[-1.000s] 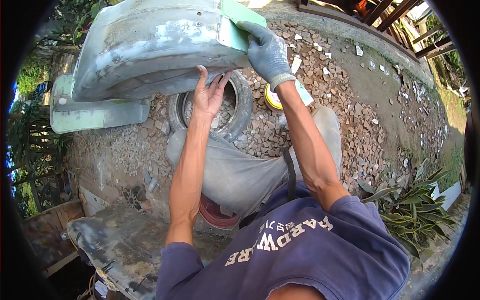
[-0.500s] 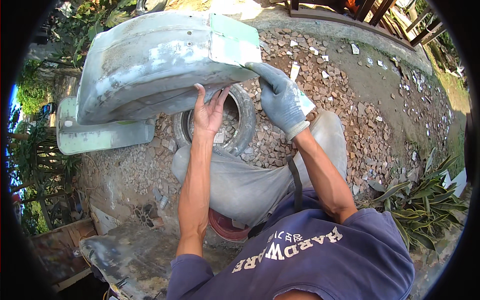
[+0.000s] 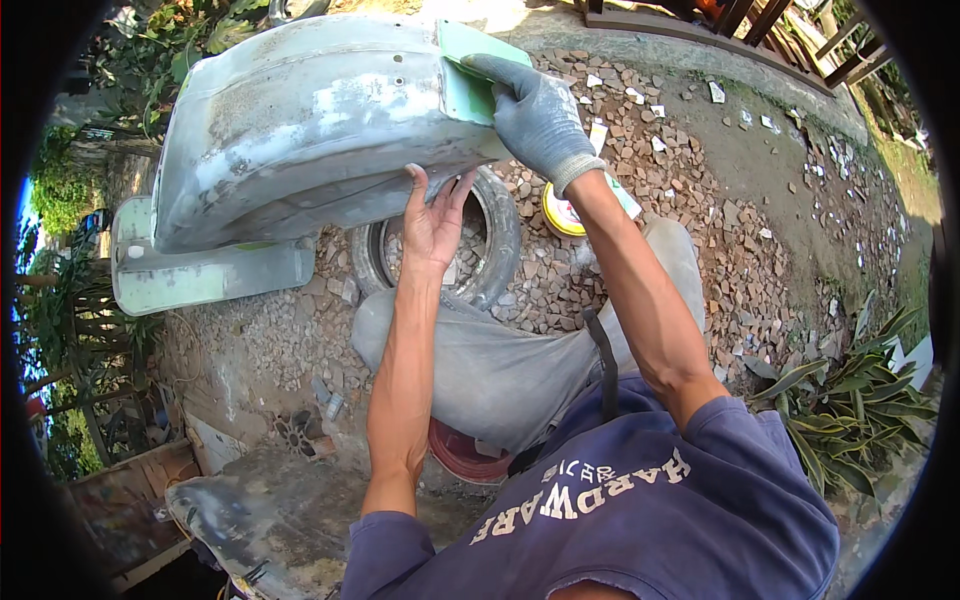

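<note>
A curved metal fender point(image 3: 300, 110), grey with whitish patches, is held up in front of me, tilted. Its right end is pale green point(image 3: 468, 95), and two small holes show near that end. My bare left hand point(image 3: 435, 225) supports the underside from below, palm up, thumb and fingers extended against the lower edge. On my right hand point(image 3: 540, 120) is a grey-blue work glove. That hand grips the fender's green end, index finger stretched across the surface; its other fingers are partly hidden.
Under the fender lies a tyre point(image 3: 503, 245) on broken stone rubble point(image 3: 740, 260). A second pale green fender piece point(image 3: 215, 275) sits behind at left. A yellow-rimmed tub point(image 3: 562, 212) is beside my right knee. A reddish basin point(image 3: 465, 458) is below my leg, and leafy plants point(image 3: 860, 410) grow at right.
My right hand has moved up and slightly left along the fender's green end, uncovering the yellow-rimmed tub. The fender and my left hand have shifted slightly right in view.
</note>
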### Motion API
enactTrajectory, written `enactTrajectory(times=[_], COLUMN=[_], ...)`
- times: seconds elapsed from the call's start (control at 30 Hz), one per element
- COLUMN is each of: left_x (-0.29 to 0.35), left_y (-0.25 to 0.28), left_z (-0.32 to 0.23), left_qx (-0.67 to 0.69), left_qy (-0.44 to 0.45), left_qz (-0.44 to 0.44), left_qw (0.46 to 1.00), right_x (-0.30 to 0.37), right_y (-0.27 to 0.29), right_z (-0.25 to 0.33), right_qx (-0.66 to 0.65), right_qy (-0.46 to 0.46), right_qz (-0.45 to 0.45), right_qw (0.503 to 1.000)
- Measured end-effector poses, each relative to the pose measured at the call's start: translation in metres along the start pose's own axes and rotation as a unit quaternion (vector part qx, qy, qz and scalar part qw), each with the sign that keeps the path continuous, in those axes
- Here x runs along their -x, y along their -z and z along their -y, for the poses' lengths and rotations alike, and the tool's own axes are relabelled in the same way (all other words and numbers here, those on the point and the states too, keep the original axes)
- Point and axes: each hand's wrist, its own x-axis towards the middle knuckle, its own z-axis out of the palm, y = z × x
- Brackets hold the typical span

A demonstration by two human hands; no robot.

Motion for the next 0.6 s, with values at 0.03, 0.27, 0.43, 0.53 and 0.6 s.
enactTrajectory(times=[0.03,0.27,0.43,0.53,0.6], left_x=[0.001,0.000,0.004,-0.001,0.000], left_y=[0.000,0.000,-0.006,-0.002,-0.001], left_z=[-0.001,0.001,-0.001,-0.001,-0.001], left_qx=[-0.004,-0.040,-0.061,-0.051,-0.051], left_qy=[-0.005,-0.004,0.004,0.012,0.004], left_qz=[-0.001,0.010,-0.013,0.014,0.013], left_qw=[1.000,0.999,0.998,0.999,0.999], right_x=[0.003,0.018,0.052,0.071,0.082], right_y=[-0.002,-0.019,-0.024,-0.019,-0.011], right_z=[0.001,0.007,0.021,0.025,0.025], right_qx=[0.014,0.057,0.098,0.099,0.087], right_qy=[0.009,0.069,0.084,0.079,0.078], right_qz=[0.004,-0.054,-0.066,-0.071,-0.067], right_qw=[1.000,0.995,0.989,0.990,0.991])
